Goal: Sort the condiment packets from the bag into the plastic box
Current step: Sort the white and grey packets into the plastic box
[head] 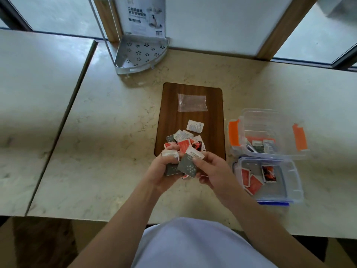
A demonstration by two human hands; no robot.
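Head view: both hands [185, 169] clutch packets [188, 166].

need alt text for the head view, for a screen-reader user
Both hands, left and right, hold a bunch of packets over the counter, near a loose pile on a wooden board. An empty clear bag lies farther up the board. To the right, an orange-latched box holds grey packets and a blue-latched box holds red ones.

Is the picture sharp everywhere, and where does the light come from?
Head view: daylight from the frosted windows glares on the marble counter; both hands and their packets look slightly soft; straight counter edges bow from the wide lens; the top right corner is smeared.
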